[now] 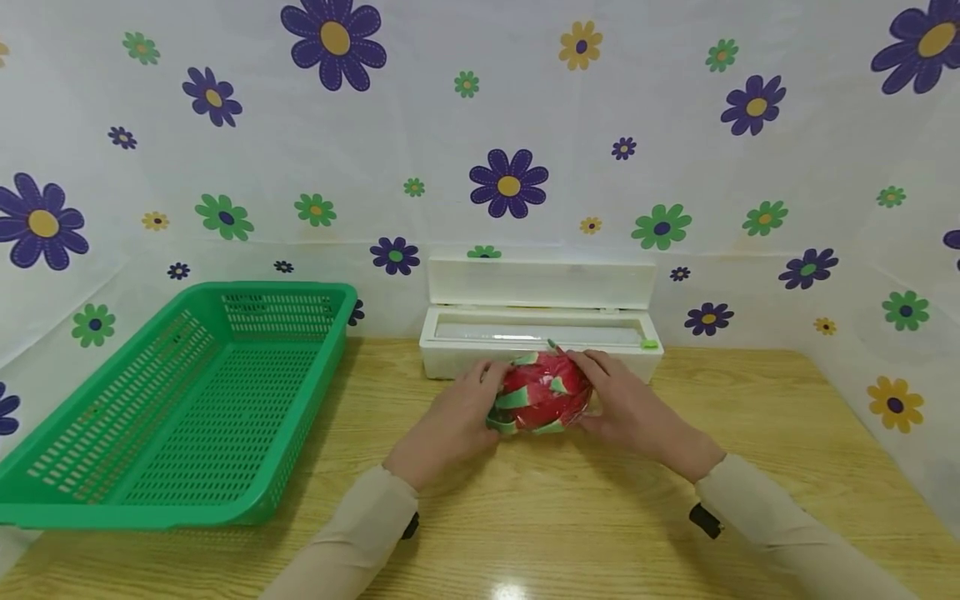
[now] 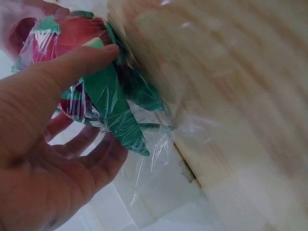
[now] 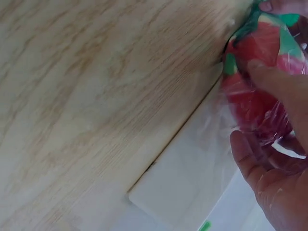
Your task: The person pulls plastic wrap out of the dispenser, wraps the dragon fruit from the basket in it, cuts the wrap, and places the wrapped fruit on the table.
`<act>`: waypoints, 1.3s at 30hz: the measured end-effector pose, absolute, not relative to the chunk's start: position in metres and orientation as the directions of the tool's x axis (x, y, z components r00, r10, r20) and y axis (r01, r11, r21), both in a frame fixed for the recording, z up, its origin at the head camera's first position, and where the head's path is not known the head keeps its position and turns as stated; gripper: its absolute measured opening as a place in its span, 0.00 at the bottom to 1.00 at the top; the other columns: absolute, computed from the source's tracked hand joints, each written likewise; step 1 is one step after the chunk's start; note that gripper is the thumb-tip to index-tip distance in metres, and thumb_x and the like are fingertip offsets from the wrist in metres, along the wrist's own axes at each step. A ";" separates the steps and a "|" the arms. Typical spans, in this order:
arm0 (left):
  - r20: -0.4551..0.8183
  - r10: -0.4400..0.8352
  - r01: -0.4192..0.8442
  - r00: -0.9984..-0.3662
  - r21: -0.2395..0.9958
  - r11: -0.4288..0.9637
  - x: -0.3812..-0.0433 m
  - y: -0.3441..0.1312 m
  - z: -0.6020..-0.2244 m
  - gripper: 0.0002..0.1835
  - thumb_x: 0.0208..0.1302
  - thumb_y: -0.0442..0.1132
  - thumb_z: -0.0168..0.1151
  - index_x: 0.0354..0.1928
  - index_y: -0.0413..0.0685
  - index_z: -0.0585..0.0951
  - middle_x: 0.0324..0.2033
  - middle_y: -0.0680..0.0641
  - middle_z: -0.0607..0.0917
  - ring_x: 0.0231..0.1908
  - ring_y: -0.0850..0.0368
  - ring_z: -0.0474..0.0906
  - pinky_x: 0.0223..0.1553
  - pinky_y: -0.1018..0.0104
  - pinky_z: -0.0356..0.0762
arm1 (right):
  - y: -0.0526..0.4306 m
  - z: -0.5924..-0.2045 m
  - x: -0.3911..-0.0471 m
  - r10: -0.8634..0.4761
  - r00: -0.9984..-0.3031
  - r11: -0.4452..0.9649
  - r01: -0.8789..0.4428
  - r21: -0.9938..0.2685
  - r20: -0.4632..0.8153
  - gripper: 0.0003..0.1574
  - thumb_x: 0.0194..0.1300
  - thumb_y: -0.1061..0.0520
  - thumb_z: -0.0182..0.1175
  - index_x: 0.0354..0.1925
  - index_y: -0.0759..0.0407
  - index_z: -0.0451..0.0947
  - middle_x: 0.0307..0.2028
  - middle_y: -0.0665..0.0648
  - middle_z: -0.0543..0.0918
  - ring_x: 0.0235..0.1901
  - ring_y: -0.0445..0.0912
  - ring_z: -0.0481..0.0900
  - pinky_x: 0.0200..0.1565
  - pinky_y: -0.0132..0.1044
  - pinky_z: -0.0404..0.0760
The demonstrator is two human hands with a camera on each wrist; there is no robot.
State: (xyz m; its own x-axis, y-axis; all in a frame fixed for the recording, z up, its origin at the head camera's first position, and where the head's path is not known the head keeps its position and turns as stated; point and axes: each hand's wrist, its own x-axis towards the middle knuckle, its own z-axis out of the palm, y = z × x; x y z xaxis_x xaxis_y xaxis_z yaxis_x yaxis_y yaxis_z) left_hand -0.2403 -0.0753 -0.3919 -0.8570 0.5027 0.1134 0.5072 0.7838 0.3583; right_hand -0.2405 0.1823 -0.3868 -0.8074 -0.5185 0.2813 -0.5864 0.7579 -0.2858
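Observation:
A red dragon fruit [image 1: 546,390] with green scale tips is wrapped in clear plastic film, just in front of the white film box. My left hand [image 1: 467,408] grips its left end; in the left wrist view the thumb [image 2: 82,62] lies over the wrap and the fingers curl beneath, with loose film [image 2: 159,144] trailing past the green tips. On the other end, my right hand [image 1: 633,408] holds the fruit, its thumb [image 3: 274,79] pressed on the wrapped red skin [image 3: 252,106] and its fingers curled around the far side.
The white cling film box [image 1: 442,354] stands at the back with its lid [image 1: 540,282] raised, a film roll [image 1: 536,333] inside and a bright green slider [image 1: 649,343] at its right. A green perforated basket [image 1: 262,492] sits at the left on the wooden table [image 1: 555,517]. Behind hangs a flowered cloth [image 1: 427,108].

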 end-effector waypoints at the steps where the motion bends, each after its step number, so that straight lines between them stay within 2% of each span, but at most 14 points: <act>1: 0.110 0.501 0.504 -0.858 0.363 0.784 -0.241 -0.076 -0.392 0.48 0.54 0.35 0.78 0.74 0.47 0.61 0.67 0.40 0.70 0.66 0.42 0.72 0.69 0.48 0.73 | 0.183 -0.386 -0.241 -0.523 -0.803 0.751 -0.593 -0.290 0.285 0.56 0.53 0.55 0.80 0.72 0.67 0.63 0.65 0.68 0.74 0.64 0.62 0.74 0.62 0.54 0.81; 8: 0.086 0.537 0.522 -0.839 0.407 0.749 -0.239 -0.082 -0.389 0.46 0.55 0.38 0.79 0.73 0.47 0.62 0.66 0.42 0.71 0.65 0.44 0.72 0.69 0.49 0.74 | 0.190 -0.386 -0.240 -0.545 -0.775 0.700 -0.630 -0.336 0.320 0.57 0.50 0.56 0.81 0.74 0.61 0.65 0.67 0.63 0.74 0.65 0.59 0.73 0.63 0.53 0.79; 17: 0.090 0.556 0.535 -0.827 0.430 0.727 -0.233 -0.088 -0.386 0.45 0.55 0.41 0.78 0.73 0.48 0.64 0.64 0.44 0.72 0.65 0.46 0.72 0.68 0.49 0.74 | 0.194 -0.385 -0.231 -0.535 -0.793 0.713 -0.609 -0.347 0.293 0.58 0.53 0.54 0.80 0.76 0.56 0.63 0.67 0.63 0.74 0.65 0.59 0.74 0.61 0.55 0.81; 26: 0.061 0.566 0.523 -0.822 0.474 0.709 -0.231 -0.091 -0.383 0.45 0.57 0.42 0.77 0.74 0.52 0.64 0.64 0.46 0.72 0.66 0.47 0.72 0.68 0.48 0.73 | 0.195 -0.387 -0.225 -0.529 -0.783 0.692 -0.621 -0.369 0.326 0.59 0.50 0.51 0.81 0.76 0.55 0.64 0.66 0.61 0.75 0.63 0.56 0.76 0.59 0.50 0.83; 30: 0.028 0.574 0.510 -0.819 0.495 0.704 -0.231 -0.092 -0.380 0.45 0.59 0.43 0.75 0.75 0.51 0.62 0.66 0.45 0.70 0.67 0.46 0.71 0.69 0.46 0.72 | 0.197 -0.385 -0.223 -0.533 -0.800 0.691 -0.600 -0.403 0.276 0.64 0.49 0.50 0.82 0.78 0.53 0.61 0.68 0.62 0.72 0.66 0.59 0.73 0.61 0.55 0.81; 32: -0.001 0.568 0.487 -0.823 0.513 0.707 -0.230 -0.093 -0.376 0.43 0.61 0.44 0.73 0.76 0.52 0.61 0.68 0.45 0.69 0.68 0.46 0.70 0.69 0.45 0.72 | 0.201 -0.382 -0.222 -0.537 -0.808 0.685 -0.585 -0.435 0.242 0.65 0.48 0.49 0.82 0.78 0.54 0.60 0.69 0.63 0.71 0.66 0.61 0.72 0.58 0.56 0.83; 35: -0.031 0.548 0.446 -0.836 0.545 0.710 -0.229 -0.095 -0.369 0.41 0.64 0.45 0.69 0.76 0.54 0.62 0.71 0.46 0.68 0.70 0.45 0.68 0.70 0.44 0.70 | 0.210 -0.378 -0.223 -0.516 -0.828 0.684 -0.553 -0.475 0.220 0.59 0.53 0.47 0.79 0.76 0.58 0.63 0.69 0.63 0.71 0.61 0.59 0.76 0.50 0.49 0.86; 37: -0.030 0.536 0.432 -0.844 0.556 0.711 -0.229 -0.098 -0.365 0.38 0.66 0.45 0.67 0.75 0.54 0.63 0.71 0.46 0.68 0.70 0.45 0.69 0.70 0.43 0.70 | 0.216 -0.376 -0.224 -0.487 -0.840 0.686 -0.537 -0.491 0.239 0.51 0.59 0.47 0.76 0.73 0.61 0.67 0.68 0.63 0.74 0.56 0.56 0.80 0.44 0.43 0.86; 39: -0.019 0.532 0.430 -0.846 0.564 0.704 -0.230 -0.100 -0.361 0.36 0.68 0.45 0.66 0.75 0.52 0.64 0.72 0.45 0.69 0.70 0.44 0.70 0.69 0.43 0.71 | 0.221 -0.374 -0.224 -0.452 -0.855 0.686 -0.515 -0.515 0.253 0.41 0.64 0.49 0.71 0.70 0.61 0.71 0.66 0.63 0.76 0.53 0.54 0.82 0.43 0.39 0.86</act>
State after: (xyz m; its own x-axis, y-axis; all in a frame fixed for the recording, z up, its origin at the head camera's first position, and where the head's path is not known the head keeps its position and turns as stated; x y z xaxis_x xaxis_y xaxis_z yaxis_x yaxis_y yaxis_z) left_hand -0.2295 -0.1002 -0.3612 -0.8464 0.5323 -0.0188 0.4305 0.7044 0.5644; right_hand -0.2244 0.2212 -0.3742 -0.8554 -0.4516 0.2535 -0.5146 0.6857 -0.5148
